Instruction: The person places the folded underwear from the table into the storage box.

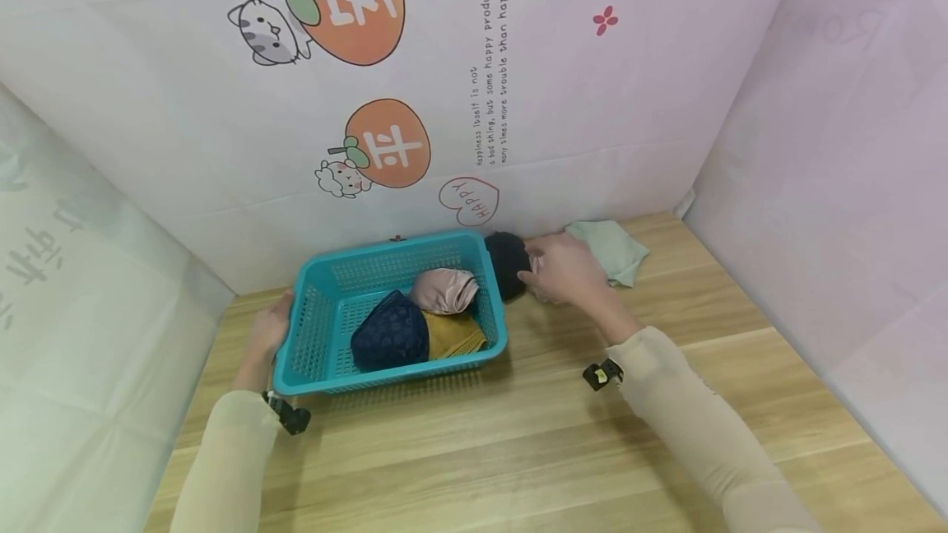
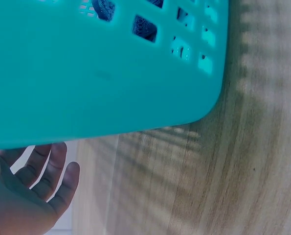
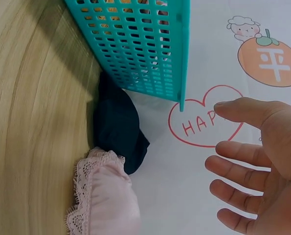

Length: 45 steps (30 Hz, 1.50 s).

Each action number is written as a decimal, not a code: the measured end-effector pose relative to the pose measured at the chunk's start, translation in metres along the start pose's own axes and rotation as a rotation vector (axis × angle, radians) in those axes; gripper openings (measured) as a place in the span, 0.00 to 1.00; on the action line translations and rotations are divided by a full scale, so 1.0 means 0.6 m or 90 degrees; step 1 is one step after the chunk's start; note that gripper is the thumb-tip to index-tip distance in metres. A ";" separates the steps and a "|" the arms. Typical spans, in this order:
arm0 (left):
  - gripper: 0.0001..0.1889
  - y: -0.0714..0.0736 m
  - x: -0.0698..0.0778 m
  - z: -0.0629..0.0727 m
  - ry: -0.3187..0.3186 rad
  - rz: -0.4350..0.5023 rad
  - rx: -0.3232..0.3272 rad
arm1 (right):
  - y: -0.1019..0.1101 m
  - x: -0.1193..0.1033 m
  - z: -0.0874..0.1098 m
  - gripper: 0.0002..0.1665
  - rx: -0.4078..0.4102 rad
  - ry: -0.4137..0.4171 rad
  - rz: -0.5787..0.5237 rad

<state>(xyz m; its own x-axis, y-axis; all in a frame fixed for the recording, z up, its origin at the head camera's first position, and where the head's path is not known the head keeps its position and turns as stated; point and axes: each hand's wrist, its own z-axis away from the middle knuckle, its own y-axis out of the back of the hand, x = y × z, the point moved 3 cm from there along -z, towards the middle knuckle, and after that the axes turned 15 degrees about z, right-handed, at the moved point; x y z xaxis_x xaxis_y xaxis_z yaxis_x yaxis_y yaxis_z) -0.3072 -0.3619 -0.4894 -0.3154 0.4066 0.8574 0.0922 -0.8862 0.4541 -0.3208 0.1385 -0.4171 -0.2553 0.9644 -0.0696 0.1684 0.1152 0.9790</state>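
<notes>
My left hand (image 1: 268, 326) touches the left end of a turquoise plastic basket (image 1: 305, 327). In the left wrist view its relaxed fingers (image 2: 50, 171) lie by the basket edge; the thumb is hidden. Inside the basket are a folded navy bra (image 1: 390, 331), a folded pink satin bra (image 1: 444, 290) and a mustard lace-edged garment (image 1: 452, 336). My right hand (image 1: 566, 270) hovers with spread fingers over a black folded bra (image 3: 117, 120) and a pale pink lace-trimmed bra (image 3: 111, 200), both beside the basket's right end. Nothing is in its grasp.
A pale green cloth (image 1: 611, 249) lies right of my right hand, near the back wall. White printed sheets (image 1: 563, 105) hang behind and at both sides. The wooden table (image 1: 474, 451) stretches in front of the basket.
</notes>
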 end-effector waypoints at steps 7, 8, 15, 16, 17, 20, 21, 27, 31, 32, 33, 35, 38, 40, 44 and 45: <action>0.46 0.000 -0.001 0.001 0.002 0.012 0.000 | -0.008 0.015 -0.003 0.30 0.000 -0.018 -0.017; 0.46 0.000 -0.001 0.000 0.000 0.012 0.000 | -0.010 0.017 -0.004 0.30 0.000 -0.022 -0.019; 0.45 0.001 -0.001 0.001 -0.005 0.013 -0.001 | -0.019 0.034 -0.004 0.26 0.009 -0.032 -0.026; 0.45 0.001 -0.001 0.001 -0.005 0.012 -0.001 | -0.021 0.036 -0.004 0.26 0.011 -0.031 -0.025; 0.45 0.001 -0.001 0.001 -0.005 0.011 -0.001 | -0.022 0.038 -0.004 0.25 0.013 -0.031 -0.024; 0.46 0.001 0.000 0.001 -0.005 0.006 0.002 | -0.026 0.043 -0.005 0.23 0.018 -0.031 -0.023; 0.47 0.001 0.000 0.001 -0.005 0.004 0.003 | -0.027 0.045 -0.005 0.23 0.018 -0.031 -0.023; 0.47 0.002 0.001 0.001 -0.007 -0.003 0.003 | -0.036 0.057 -0.007 0.23 0.002 -0.043 -0.019; 0.47 0.000 0.001 0.001 -0.008 -0.005 0.001 | -0.039 0.065 -0.008 0.26 -0.010 -0.047 -0.011; 0.47 0.000 0.001 0.001 -0.008 -0.006 0.002 | -0.039 0.067 -0.009 0.27 -0.013 -0.048 -0.011; 0.47 0.000 0.001 0.001 -0.008 -0.007 0.001 | -0.040 0.070 -0.009 0.28 -0.017 -0.049 -0.011; 0.47 -0.001 0.001 0.001 -0.009 -0.008 0.001 | -0.044 0.075 -0.009 0.28 -0.020 -0.051 -0.012; 0.47 -0.001 0.001 0.001 -0.004 -0.003 -0.001 | -0.049 0.082 -0.010 0.29 -0.028 -0.056 -0.015; 0.48 -0.001 0.001 0.001 -0.001 0.000 0.002 | -0.055 0.087 -0.010 0.31 -0.031 -0.055 -0.009; 0.48 0.000 0.000 0.000 -0.003 -0.004 0.010 | -0.063 0.093 -0.012 0.35 -0.041 -0.055 0.002; 0.48 0.000 0.000 0.000 -0.004 -0.005 0.012 | -0.064 0.095 -0.013 0.35 -0.042 -0.056 0.005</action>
<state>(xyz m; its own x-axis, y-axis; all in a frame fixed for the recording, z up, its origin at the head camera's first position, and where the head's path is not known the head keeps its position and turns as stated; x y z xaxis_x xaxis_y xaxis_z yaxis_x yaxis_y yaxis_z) -0.3074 -0.3622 -0.4896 -0.3104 0.4156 0.8550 0.1074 -0.8783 0.4659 -0.3491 0.1872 -0.4574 -0.1699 0.9825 -0.0762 0.1059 0.0951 0.9898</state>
